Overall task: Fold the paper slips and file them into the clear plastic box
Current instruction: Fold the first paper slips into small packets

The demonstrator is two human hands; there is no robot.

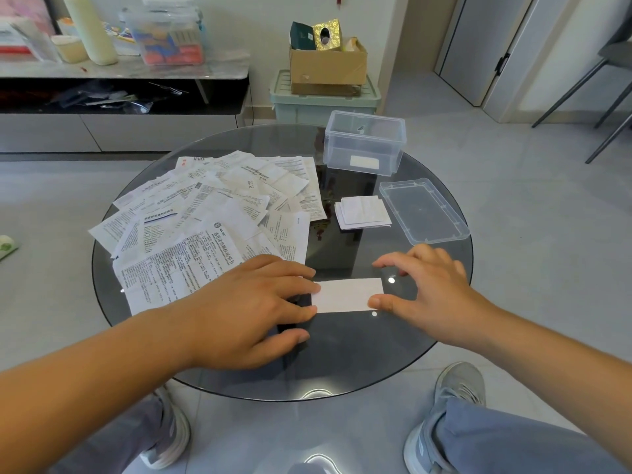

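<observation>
While my left hand [253, 302] presses flat on the blank folded slip [347, 295] near the table's [342, 357] front edge, my right hand [427, 289], spread wide, touches its other end with the thumb.

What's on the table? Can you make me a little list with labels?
Table: round, dark glass
Left hand: fingers flat on one end of the folded slip
Right hand: thumb touching the slip's other end
Paper pile: unfolded, spread on the left
Folded stack: beside the lid
Clear box: open, far right, a white piece inside
</observation>
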